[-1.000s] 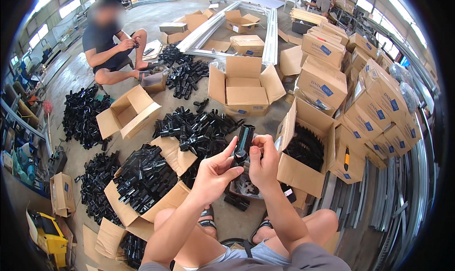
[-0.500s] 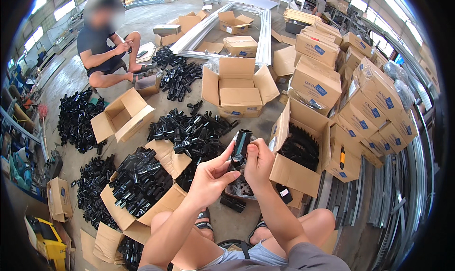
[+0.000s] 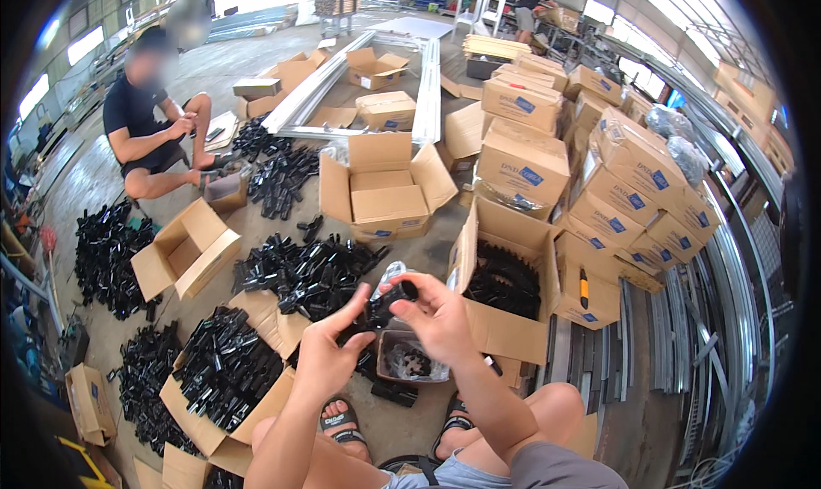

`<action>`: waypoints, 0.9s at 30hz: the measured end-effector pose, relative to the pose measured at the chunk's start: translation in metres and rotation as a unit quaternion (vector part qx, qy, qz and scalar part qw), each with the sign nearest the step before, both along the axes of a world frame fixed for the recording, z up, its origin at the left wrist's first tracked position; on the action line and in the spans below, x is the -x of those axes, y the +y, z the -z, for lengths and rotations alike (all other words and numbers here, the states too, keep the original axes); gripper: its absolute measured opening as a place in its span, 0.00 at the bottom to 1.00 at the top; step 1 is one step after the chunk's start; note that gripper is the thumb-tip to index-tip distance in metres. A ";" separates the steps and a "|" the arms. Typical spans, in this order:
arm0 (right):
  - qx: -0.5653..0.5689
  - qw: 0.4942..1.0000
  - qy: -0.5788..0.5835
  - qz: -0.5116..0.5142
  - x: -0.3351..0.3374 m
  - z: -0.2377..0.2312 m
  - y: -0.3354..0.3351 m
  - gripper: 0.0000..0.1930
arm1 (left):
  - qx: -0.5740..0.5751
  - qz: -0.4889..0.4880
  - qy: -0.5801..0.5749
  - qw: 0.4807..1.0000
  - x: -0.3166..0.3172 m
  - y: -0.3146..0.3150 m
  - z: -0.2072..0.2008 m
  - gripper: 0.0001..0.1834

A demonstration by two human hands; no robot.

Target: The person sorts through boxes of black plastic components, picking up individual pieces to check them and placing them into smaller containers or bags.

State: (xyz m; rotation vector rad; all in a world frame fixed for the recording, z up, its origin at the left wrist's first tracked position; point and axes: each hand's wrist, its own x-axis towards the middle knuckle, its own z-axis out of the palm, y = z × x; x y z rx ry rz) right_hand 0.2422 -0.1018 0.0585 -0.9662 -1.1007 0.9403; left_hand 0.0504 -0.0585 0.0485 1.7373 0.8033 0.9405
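A glossy black tube-shaped fitting (image 3: 381, 311) is held up between my two hands, its round open end turned toward the right. My left hand (image 3: 332, 345) grips it from the left with thumb and fingers. From the other side, the thumb and fingers of my right hand (image 3: 440, 322) curl round the open end. Just below my hands stands a small box (image 3: 382, 371) lined with clear plastic, with small dark parts inside. Beyond my left hand spreads a heap of similar black fittings (image 3: 299, 271).
An open carton (image 3: 505, 339) of black toothed-looking parts stands to the right. Another open carton (image 3: 376, 224) is ahead. Stacked cartons (image 3: 523, 160) and long metal profiles (image 3: 684, 361) line the right side. A co-worker (image 3: 150, 121) sits at the far left, near more heaps of fittings.
Both hands have come lower and a little left with the fitting. It was upright and is now tipped, its open end toward the right. The whole view has shifted.
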 end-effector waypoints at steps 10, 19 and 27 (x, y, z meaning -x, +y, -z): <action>-0.298 0.854 -0.412 0.106 0.047 0.041 -0.008 0.22 | 0.483 -0.026 -0.253 0.838 0.012 0.004 0.010 0.14; 0.100 0.965 0.225 -0.091 -0.003 0.032 0.015 0.26 | 0.391 0.119 -0.082 0.909 0.008 0.004 -0.010 0.14; 0.089 0.979 0.156 -0.092 -0.018 0.031 0.006 0.20 | 0.167 0.041 0.089 0.981 -0.006 -0.003 0.027 0.24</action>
